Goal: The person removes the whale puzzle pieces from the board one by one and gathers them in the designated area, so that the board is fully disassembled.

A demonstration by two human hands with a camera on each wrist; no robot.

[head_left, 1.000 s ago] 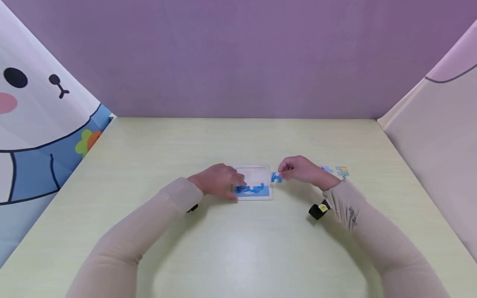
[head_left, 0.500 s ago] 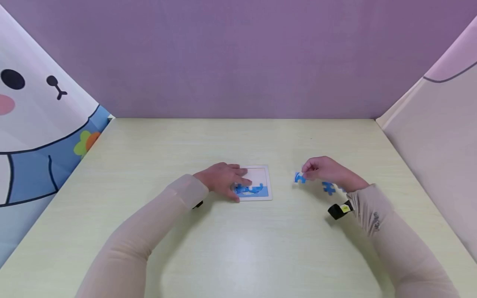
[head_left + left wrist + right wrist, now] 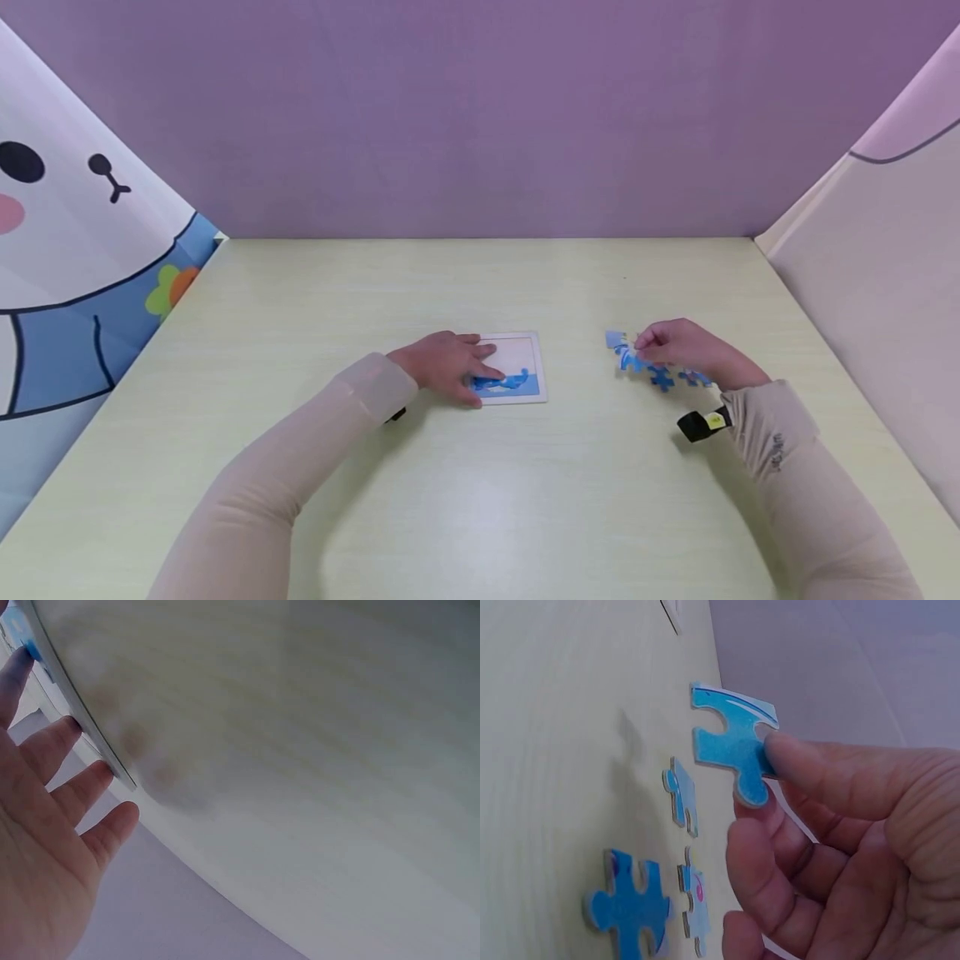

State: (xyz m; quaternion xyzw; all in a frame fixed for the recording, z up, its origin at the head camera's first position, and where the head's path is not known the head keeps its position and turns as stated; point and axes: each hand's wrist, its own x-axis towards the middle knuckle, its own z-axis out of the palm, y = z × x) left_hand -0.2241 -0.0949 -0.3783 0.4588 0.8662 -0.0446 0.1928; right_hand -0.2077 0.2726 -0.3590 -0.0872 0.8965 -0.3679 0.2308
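Observation:
A white puzzle tray (image 3: 525, 354) lies mid-table with blue pieces along its lower edge. My left hand (image 3: 461, 367) rests flat on the tray's left part, and its straight fingers (image 3: 56, 739) touch the tray's edge (image 3: 90, 735). To the right, my right hand (image 3: 660, 346) pinches a blue puzzle piece (image 3: 731, 742) between thumb and fingers, just above the table. Under and beside that hand lie loose pieces: a blue one (image 3: 662, 380), another (image 3: 693, 379) and a pale one (image 3: 615, 337). The right wrist view shows three loose pieces (image 3: 630, 911) on the table.
The pale wooden table (image 3: 480, 500) is walled by a purple back panel (image 3: 480, 117), a cartoon-printed panel (image 3: 82, 250) on the left and a pale panel (image 3: 885, 275) on the right. A black wrist strap (image 3: 701, 423) sits on my right sleeve.
My right hand has carried the blue piece rightward, away from the tray, to above the loose pieces. The left hand has stayed on the tray.

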